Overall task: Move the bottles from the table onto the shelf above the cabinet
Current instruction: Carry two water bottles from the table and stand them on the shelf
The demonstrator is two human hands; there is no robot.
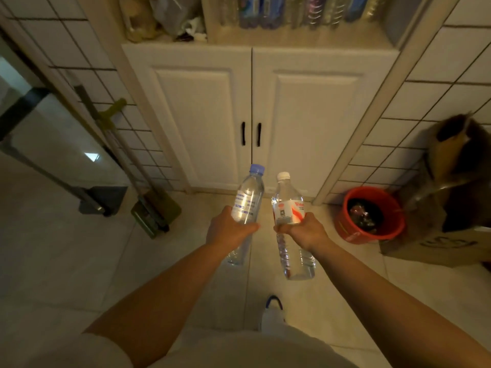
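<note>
Each grip is clamped on a bottle: the left hand (pixel 229 229) wraps its fingers and thumb round the middle of the blue-capped bottle (pixel 247 205), just below its printed label, and the right hand (pixel 305 231) pinches the white-capped bottle (pixel 288 208) at its waist, under the red and white label. Both bottles are carried in the air in front of the cabinet (pixel 252 115), caps tilted up towards its doors, bases hanging below the hands over the floor. The two sit close beside each other but do not touch.

Both look like clear, thin-walled plastic and seem full or nearly full of water, so I judge them moderately heavy for their size, with the weight spread along the body. The walls will likely give a little under a squeeze, and the smooth label zone may be slick; the ribbed lower section of the white-capped bottle offers better purchase. A mid-body hold, as here, keeps each one balanced; holding by the cap would let it swing.

The shelf (pixel 292 35) sits directly above the cabinet doors and already carries a row of bottles along its back, so the free space appears to be at its front edge. To the cabinet's right, a red bucket (pixel 369 213) stands on the floor.
</note>
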